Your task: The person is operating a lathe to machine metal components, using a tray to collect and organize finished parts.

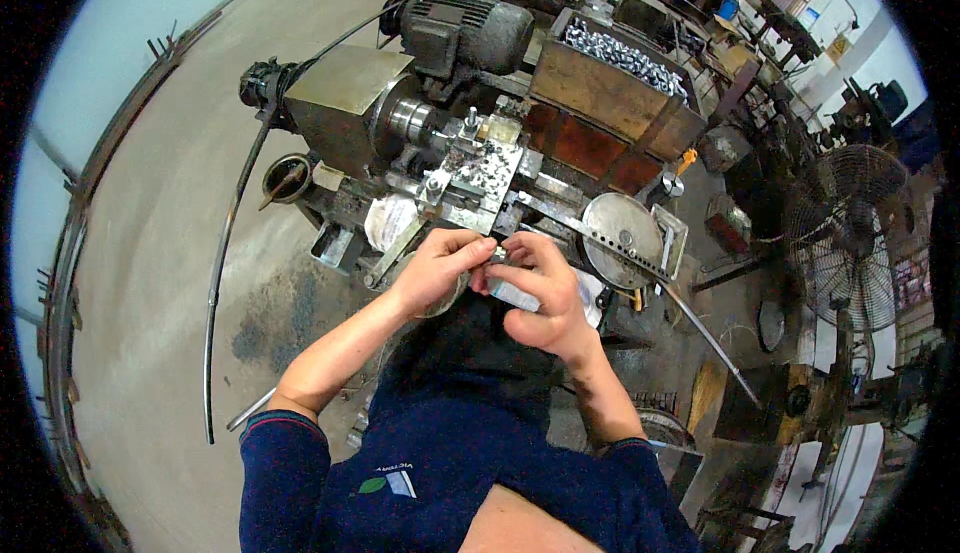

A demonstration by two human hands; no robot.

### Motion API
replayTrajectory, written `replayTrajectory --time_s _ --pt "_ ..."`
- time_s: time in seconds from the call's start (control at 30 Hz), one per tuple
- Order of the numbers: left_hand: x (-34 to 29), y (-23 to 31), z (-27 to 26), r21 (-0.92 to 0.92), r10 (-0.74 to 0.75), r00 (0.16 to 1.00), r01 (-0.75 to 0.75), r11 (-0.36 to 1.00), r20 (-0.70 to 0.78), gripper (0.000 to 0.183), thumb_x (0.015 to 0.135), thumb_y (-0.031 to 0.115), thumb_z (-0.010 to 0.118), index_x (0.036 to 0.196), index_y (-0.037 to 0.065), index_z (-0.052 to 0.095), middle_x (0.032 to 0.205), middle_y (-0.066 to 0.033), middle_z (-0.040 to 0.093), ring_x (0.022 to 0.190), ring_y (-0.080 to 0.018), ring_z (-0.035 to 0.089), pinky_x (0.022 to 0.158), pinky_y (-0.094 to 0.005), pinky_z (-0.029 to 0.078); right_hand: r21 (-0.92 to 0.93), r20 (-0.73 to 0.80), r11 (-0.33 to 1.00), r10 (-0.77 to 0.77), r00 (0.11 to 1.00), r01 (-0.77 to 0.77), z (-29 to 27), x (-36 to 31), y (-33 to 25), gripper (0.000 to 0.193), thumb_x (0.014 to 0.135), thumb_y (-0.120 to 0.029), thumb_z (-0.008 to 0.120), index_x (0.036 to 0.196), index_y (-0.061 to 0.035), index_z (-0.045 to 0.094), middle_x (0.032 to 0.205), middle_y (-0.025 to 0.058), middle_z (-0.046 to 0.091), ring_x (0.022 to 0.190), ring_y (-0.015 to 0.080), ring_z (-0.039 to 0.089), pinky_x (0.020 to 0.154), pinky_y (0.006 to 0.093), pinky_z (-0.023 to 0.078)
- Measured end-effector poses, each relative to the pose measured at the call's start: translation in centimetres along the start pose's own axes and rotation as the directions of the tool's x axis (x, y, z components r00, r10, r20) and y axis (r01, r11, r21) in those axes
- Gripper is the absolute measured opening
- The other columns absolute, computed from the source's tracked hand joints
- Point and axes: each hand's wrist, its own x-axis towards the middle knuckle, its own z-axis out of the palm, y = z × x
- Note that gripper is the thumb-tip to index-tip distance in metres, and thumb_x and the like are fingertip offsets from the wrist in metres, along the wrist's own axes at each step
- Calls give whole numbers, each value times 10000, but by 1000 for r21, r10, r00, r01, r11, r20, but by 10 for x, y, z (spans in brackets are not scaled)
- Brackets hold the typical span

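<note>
Noted at centre, on the near side of a lathe (345, 83): small metal piece (500, 252) at the meeting fingertips, mostly covered, exact shape too small to tell. Left hand (438, 267): thumb and forefinger pinched together on the piece. Right hand (545, 295): fingers bent inward at the same piece from the right; clamped or merely touching, cannot tell. Just beyond the hands: chip-strewn metal slide (480, 215), with bright cylindrical spindle (412, 120) to its upper left. Farther back: dark ribbed motor (465, 38) and, to its right, rusty bin (590, 91) heaped with shiny metal parts (622, 58). Right of the hands: round metal disc (618, 235). On the floor to the left: dark scatter of chips (285, 323)
</note>
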Motion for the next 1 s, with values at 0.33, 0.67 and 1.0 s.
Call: replayTrajectory --time_s 0.33,0.67,1.0 --pt "2 17 -48 290 28 995 0 957 -91 258 878 217 553 875 -35 610 648 -28 588 574 -71 542 523 -228 437 -214 301 972 -28 953 96 5 68 3 343 569 -165 616 865 10 621 1051 189 532 906 342 521 807 392 442" --pt "-88 37 -214 773 364 796 192 604 -483 339 800 91 571 1138 69 552 716 -122 628 659 -169 609 604 -312 476 -674 312 733 171 935 91 46 186 106 229 532 -175 632 673 5 642 791 157 604 857 331 535 755 395 477" --pt "-230 -21 -293 617 250 588 580 532 -769 236 803 211 606 899 1 559 615 -126 555 584 -225 554 567 -350 429 -615 351 788 286 892 -11 76 204 145 221 540 -181 631 625 23 629 748 227 613 770 379 580 760 408 485"
